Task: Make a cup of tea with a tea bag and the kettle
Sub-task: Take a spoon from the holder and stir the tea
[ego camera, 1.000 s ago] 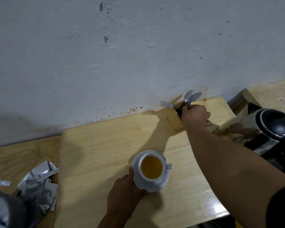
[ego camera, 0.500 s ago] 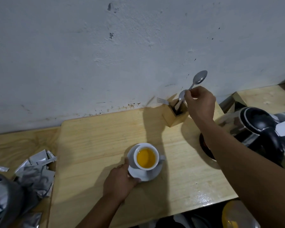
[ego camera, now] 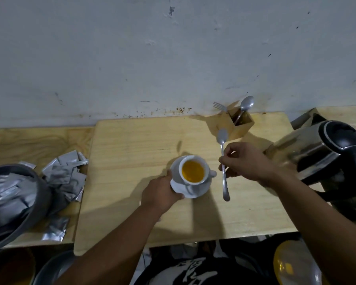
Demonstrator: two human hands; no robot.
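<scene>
A white cup [ego camera: 193, 171] of amber tea stands on a white saucer [ego camera: 191, 191] in the middle of the wooden board [ego camera: 132, 153]. My left hand [ego camera: 160, 192] grips the saucer's near left rim. My right hand [ego camera: 247, 161] is to the right of the cup and pinches a metal spoon [ego camera: 223, 161] at mid-handle, bowl pointing away towards the wall. The steel and black kettle [ego camera: 321, 155] stands at the right edge of the board. No tea bag shows in the cup.
A wooden cutlery holder [ego camera: 237, 125] with a fork and another spoon stands against the wall behind my right hand. Silver sachets [ego camera: 68, 173] lie in a heap to the left, beside a grey bag [ego camera: 12, 198]. The board's front edge overhangs dark clutter below.
My right hand lifted a spoon out of the cutlery holder and brought it down beside the cup. My left hand has stayed on the saucer.
</scene>
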